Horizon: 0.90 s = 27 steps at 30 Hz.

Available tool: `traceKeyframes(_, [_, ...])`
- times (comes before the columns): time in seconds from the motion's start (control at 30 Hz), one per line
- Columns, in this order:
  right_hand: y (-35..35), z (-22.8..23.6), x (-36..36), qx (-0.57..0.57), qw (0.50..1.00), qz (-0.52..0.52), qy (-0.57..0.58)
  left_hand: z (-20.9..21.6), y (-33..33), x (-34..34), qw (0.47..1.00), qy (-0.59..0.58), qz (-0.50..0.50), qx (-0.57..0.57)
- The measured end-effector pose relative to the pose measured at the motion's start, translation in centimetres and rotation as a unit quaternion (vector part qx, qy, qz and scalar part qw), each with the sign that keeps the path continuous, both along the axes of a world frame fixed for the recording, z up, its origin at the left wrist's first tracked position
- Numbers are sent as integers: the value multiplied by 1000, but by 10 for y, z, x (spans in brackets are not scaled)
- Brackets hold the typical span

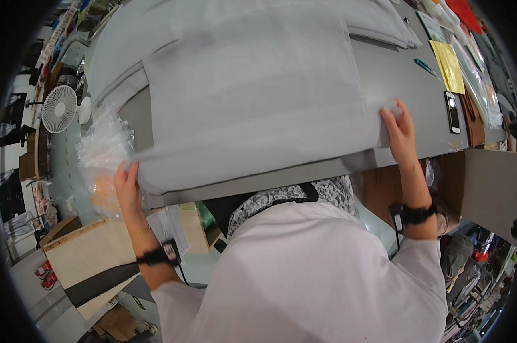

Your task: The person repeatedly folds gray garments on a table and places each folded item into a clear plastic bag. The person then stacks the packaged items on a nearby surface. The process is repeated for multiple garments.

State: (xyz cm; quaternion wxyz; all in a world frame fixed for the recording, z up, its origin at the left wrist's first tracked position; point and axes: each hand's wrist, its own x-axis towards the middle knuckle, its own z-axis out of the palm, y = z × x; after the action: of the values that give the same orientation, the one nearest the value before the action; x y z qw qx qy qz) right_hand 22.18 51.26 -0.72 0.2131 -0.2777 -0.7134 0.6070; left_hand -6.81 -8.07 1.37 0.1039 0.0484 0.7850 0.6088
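A wide piece of light grey cloth [255,108] lies spread over the table, its near edge folded or rolled along the table's front. Whether it is a garment cannot be made out. My left hand [128,184] pinches its near left corner, thumb and fingers closed on the edge. At the near right corner my right hand [401,134] grips the other end of the same edge, slightly blurred. The cloth stretches between both hands. More grey cloth [378,20] lies beneath and beyond it.
Clear plastic bags [104,146] hang at the table's left edge, near a white fan [60,108]. On the right lie a green-handled cutter [425,67], a yellow sheet [447,66] and a phone [452,112]. An open cardboard box [464,183] stands below the table's right front.
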Motion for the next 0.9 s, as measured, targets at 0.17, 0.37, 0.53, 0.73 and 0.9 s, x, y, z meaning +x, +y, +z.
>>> traceKeyframes(0.17, [41, -26, -101, 82, 997, -9, -8, -18, 75, -112, 997, -45, -59, 0])
traceKeyframes(0.37, [41, -13, -113, 156, 970, 35, -184, -24, 95, -102, 981, -45, -38, -182])
traceKeyframes(0.53, [1, -2, -13, 264, 947, 175, -55, -14, 51, 13, 955, 96, -187, -209])
traceKeyframes(0.73, [-30, 21, 52, 308, 939, 120, -95, -4, -4, 78, 887, 289, -151, -327])
traceKeyframes(0.9, [-1, 34, -17, 304, 952, -8, 39, 13, 2, 13, 973, 179, 18, -146])
